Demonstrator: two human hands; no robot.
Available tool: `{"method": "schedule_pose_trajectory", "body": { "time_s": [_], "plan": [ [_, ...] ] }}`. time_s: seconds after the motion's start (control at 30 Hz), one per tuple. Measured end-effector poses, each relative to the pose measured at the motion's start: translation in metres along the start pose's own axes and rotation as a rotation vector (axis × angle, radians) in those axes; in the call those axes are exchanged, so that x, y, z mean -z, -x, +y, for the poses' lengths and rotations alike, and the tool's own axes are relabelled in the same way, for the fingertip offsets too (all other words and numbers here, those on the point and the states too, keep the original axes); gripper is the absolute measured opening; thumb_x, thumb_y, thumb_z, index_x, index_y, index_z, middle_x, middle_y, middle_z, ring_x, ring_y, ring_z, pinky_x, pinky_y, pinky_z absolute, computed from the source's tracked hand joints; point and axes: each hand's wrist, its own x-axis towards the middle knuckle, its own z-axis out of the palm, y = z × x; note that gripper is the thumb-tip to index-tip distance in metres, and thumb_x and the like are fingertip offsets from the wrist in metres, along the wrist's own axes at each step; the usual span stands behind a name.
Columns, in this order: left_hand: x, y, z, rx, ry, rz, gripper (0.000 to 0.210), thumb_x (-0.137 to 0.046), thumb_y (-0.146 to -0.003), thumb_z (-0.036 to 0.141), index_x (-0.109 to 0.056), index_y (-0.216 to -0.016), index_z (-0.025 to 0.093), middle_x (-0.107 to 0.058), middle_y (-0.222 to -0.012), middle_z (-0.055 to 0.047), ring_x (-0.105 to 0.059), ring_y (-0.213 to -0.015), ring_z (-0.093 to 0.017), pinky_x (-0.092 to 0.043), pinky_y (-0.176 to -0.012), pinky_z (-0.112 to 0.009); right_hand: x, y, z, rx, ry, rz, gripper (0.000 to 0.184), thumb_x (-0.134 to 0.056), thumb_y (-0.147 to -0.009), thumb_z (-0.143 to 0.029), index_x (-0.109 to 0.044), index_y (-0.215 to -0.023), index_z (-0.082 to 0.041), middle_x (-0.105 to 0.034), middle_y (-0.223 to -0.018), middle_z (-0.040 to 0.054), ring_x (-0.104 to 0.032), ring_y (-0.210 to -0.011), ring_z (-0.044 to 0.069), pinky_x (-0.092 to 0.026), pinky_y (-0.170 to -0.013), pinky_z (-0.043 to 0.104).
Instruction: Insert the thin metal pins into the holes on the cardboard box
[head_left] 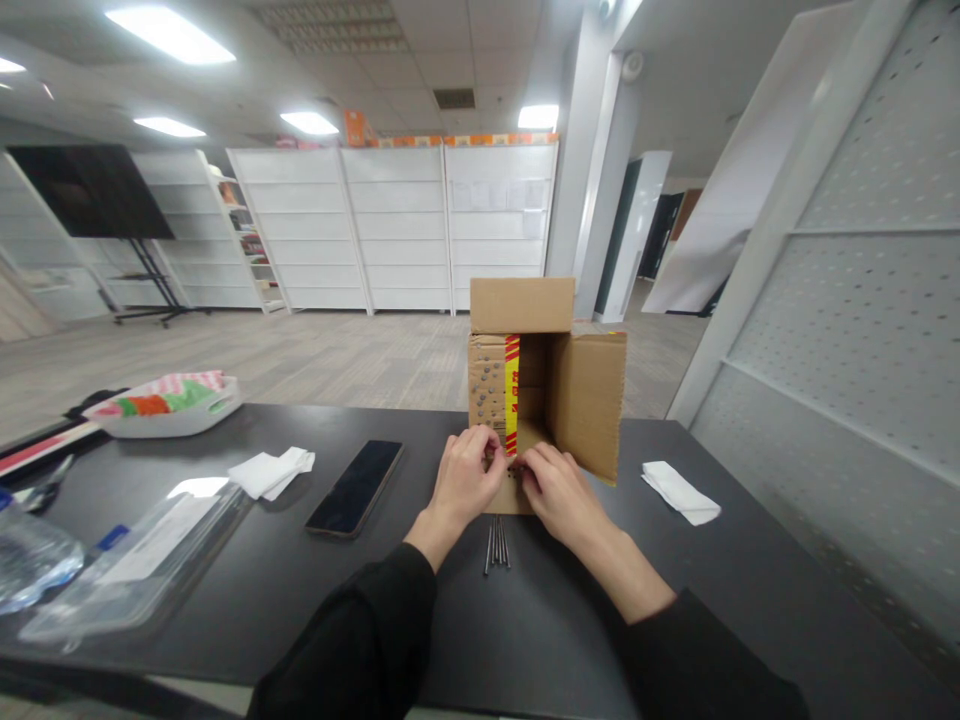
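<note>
Brown cardboard box (546,390) just right of the frame's centre, standing on the black surface (517,640) with its opening toward the camera. Top flap (521,305) raised, right flap (591,400) swung outward, left panel (487,385) dotted with grey round marks, perhaps nail heads, and edged with yellow-and-red tape (512,390). At the box's lower front, left hand (471,468) and right hand (564,490) near each other, fingers of both curled, tips drawn in close by the tape's lower end. Cannot tell, at such small size and partly hidden, full closure or any item held. Just below, toward the bottom centre, long nails (495,548) lying side by side on the surface, apart from both hands. Looks like fine two-handed work at the cardboard, perhaps setting or adjusting something small there. Probably calls next for a steady pinch with one hand and a small, controlled push with the other, bracing the cardboard against buckling. Left of the hands, well apart, dark smartphone (356,488) and folded white tissue (271,473).
</note>
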Motion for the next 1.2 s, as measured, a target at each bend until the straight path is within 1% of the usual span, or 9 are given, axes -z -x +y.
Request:
{"method": "schedule_pose_trajectory", "body": {
  "time_s": [0.17, 0.33, 0.5, 0.7, 0.83, 1.0, 1.2],
  "plan": [
    [0.0, 0.0, -0.001, -0.002, 0.003, -0.002, 0.006, -0.054, -0.085, 0.015, -0.053, -0.084, 0.02, -0.064, -0.078, 0.001, -0.059, -0.073, -0.015, -0.038, -0.075, -0.031, 0.0, 0.0, 0.0, 0.035, -0.021, 0.041, 0.018, -0.05, -0.092, -0.007, -0.062, -0.098, -0.019, -0.065, -0.1, 0.0084, -0.06, -0.096, 0.023, -0.04, -0.081, 0.034],
    [0.0, 0.0, -0.001, 0.0, 0.006, -0.001, 0.006, -0.055, -0.085, 0.015, -0.053, -0.083, 0.02, -0.063, -0.078, 0.001, -0.058, -0.073, -0.015, -0.037, -0.075, -0.031, -0.002, 0.001, 0.004, 0.09, -0.061, 0.142, 0.016, -0.049, -0.094, -0.012, -0.062, -0.098, -0.02, -0.065, -0.098, 0.0079, -0.06, -0.09, 0.023, -0.041, -0.077, 0.034],
    [0.001, 0.0, 0.0, -0.001, 0.0, 0.004, 0.006, -0.055, -0.085, 0.015, -0.053, -0.083, 0.02, -0.063, -0.077, 0.001, -0.058, -0.073, -0.015, -0.037, -0.074, -0.031, 0.0, 0.002, 0.003, 0.123, -0.119, 0.237, 0.013, -0.05, -0.095, -0.015, -0.062, -0.098, -0.02, -0.066, -0.097, 0.0072, -0.061, -0.089, 0.022, -0.041, -0.077, 0.035],
    [0.002, 0.0, -0.001, -0.006, -0.009, 0.003, 0.006, -0.055, -0.085, 0.015, -0.053, -0.082, 0.02, -0.063, -0.077, 0.001, -0.059, -0.073, -0.015, -0.037, -0.073, -0.031, 0.007, 0.004, -0.002, 0.174, -0.168, 0.283, 0.008, -0.054, -0.095, -0.019, -0.062, -0.096, -0.019, -0.067, -0.093, 0.0064, -0.062, -0.087, 0.022, -0.042, -0.077, 0.035],
    [0.001, 0.0, -0.002, -0.01, -0.01, 0.002, 0.006, -0.054, -0.085, 0.015, -0.052, -0.082, 0.021, -0.064, -0.077, 0.001, -0.06, -0.074, -0.015, -0.037, -0.073, -0.031, 0.01, 0.005, -0.003, 0.227, -0.204, 0.251, 0.009, -0.054, -0.095, -0.021, -0.063, -0.096, -0.019, -0.068, -0.092, 0.0067, -0.062, -0.088, 0.022, -0.043, -0.078, 0.035],
    [0.0, -0.001, -0.004, -0.003, 0.001, 0.015, 0.007, -0.055, -0.084, 0.014, -0.052, -0.083, 0.021, -0.063, -0.077, 0.002, -0.059, -0.073, -0.015, -0.037, -0.074, -0.031, 0.012, 0.006, -0.005, 0.285, -0.272, 0.162, 0.006, -0.059, -0.092, -0.018, -0.065, -0.091, -0.019, -0.068, -0.085, 0.0042, -0.061, -0.079, 0.019, -0.043, -0.075, 0.032],
    [0.001, -0.001, -0.003, 0.012, -0.007, 0.025, 0.007, -0.054, -0.083, 0.015, -0.052, -0.082, 0.021, -0.063, -0.076, 0.002, -0.059, -0.073, -0.015, -0.037, -0.074, -0.031, 0.014, 0.008, -0.006, 0.25, -0.341, 0.06, 0.006, -0.064, -0.087, -0.018, -0.068, -0.083, -0.019, -0.066, -0.076, 0.0015, -0.058, -0.072, 0.016, -0.041, -0.069, 0.029]
  ]
}}
